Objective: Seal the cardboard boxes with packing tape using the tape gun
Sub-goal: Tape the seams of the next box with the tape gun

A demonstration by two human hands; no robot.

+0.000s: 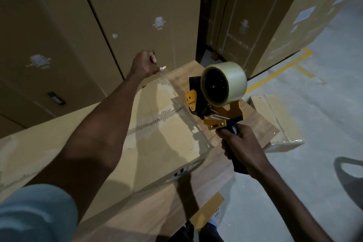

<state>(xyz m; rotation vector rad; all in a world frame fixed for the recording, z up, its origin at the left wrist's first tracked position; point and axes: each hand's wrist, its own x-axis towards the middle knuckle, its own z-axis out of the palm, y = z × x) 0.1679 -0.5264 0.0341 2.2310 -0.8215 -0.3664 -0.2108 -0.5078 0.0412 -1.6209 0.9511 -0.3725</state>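
Gripping tape gun point(216, 102) handle, right hand point(238, 143), left hand point(144, 64) pinching tape end, fingers blurred

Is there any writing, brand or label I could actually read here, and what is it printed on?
Dark brand word on the yellow and black tape gun's side plate: too blurred to read.
White printed symbols on the tall brown cardboard cartons: pictograms only, caption too small.
White paper labels on the right-hand stacked cartons: blurred, unreadable.
Black print on the low cardboard box's side: partly hidden, unreadable.
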